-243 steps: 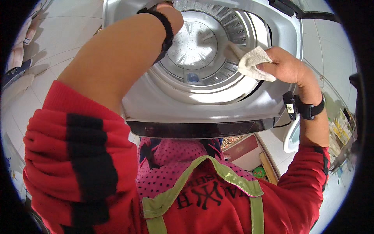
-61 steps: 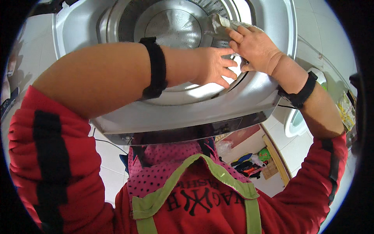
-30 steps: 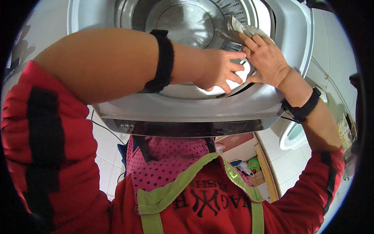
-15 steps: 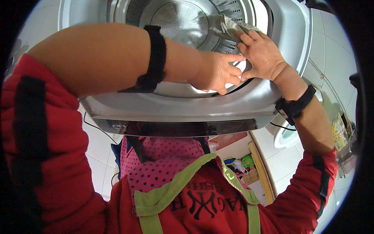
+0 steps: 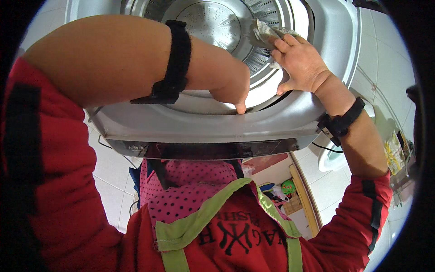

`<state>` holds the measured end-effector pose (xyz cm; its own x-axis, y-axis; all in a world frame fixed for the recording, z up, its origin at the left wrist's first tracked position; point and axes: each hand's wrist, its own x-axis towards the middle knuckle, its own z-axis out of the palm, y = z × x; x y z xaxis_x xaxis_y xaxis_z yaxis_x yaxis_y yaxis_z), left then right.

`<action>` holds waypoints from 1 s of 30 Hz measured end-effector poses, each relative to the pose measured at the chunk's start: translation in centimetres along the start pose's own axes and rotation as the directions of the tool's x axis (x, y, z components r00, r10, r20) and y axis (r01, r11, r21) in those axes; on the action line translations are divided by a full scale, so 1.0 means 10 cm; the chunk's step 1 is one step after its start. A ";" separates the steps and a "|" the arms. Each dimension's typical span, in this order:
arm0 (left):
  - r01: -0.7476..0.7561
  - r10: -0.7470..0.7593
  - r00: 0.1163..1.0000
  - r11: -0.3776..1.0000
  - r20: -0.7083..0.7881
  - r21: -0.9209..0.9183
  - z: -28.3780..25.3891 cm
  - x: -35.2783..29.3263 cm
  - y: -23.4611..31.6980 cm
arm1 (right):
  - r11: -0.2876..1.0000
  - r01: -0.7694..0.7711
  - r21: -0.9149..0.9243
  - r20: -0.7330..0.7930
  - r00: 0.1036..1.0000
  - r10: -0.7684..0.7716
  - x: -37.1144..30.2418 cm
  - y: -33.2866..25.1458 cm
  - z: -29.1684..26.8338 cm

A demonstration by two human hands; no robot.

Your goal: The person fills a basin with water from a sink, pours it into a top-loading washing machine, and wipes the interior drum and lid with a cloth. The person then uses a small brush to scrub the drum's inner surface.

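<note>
Bright light glares off the washer's ring (image 5: 270, 86), with fisheye bending and blackness toward the corners.

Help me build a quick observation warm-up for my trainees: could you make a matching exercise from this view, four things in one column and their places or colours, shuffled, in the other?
Column one
1. Cloth
2. Left hand
3. Control panel
4. Apron

Column two
A. Pink with black dots, edged in green
B. By the near part of the tub rim
C. Partly covered by the right hand
D. Dark strip along the washing machine, on the edge nearest the wearer

Right pairs: 1-C, 2-B, 3-D, 4-A
</note>
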<state>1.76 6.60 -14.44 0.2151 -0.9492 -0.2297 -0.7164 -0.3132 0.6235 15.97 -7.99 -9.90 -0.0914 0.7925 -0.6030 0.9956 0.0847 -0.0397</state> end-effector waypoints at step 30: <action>0.014 -0.014 0.981 1.000 -0.192 -0.001 -0.11 0.34 -0.16 | 0.999 0.019 0.027 -0.025 1.000 -0.018 -0.01 0.08 0.10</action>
<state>4.33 3.79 -15.40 0.3483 -0.9330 -0.0907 -0.7126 -0.3264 0.6210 16.79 -8.60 -10.63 -0.1100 0.8057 -0.5820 0.9939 0.0833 -0.0727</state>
